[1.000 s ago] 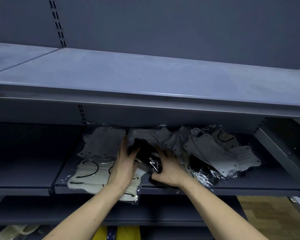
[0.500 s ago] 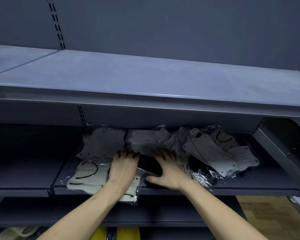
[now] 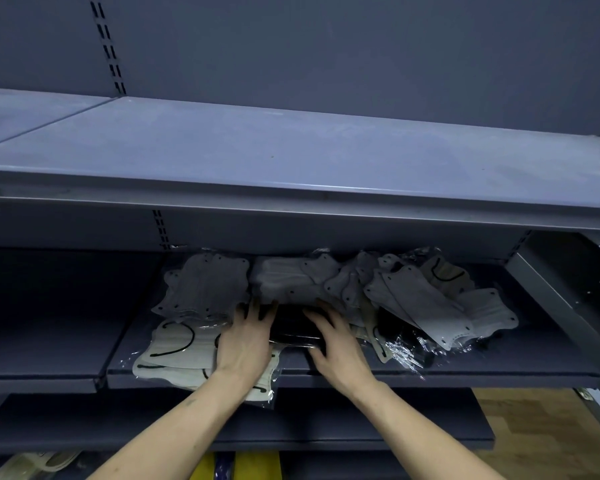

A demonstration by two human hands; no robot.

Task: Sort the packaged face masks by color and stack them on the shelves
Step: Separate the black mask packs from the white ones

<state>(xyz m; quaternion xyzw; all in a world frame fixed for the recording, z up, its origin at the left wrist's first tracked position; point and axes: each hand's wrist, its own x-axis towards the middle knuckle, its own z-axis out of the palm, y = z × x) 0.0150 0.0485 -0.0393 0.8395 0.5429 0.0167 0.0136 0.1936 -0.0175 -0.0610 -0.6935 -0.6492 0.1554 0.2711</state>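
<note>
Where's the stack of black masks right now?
In the head view, the black masks lie mid-shelf between the left hand and right hand, just in front of the grey masks.

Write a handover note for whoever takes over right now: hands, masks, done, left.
Left hand and right hand: both flat, fingers straight, pressing the black packaged masks at the middle shelf centre.
Done: grey packaged masks stack rear left; cream packaged masks with black ear loops stacked front left.
Left: mixed loose pile of grey, cream and black packs on the right needs sorting. Upper shelf holds no masks.
</note>
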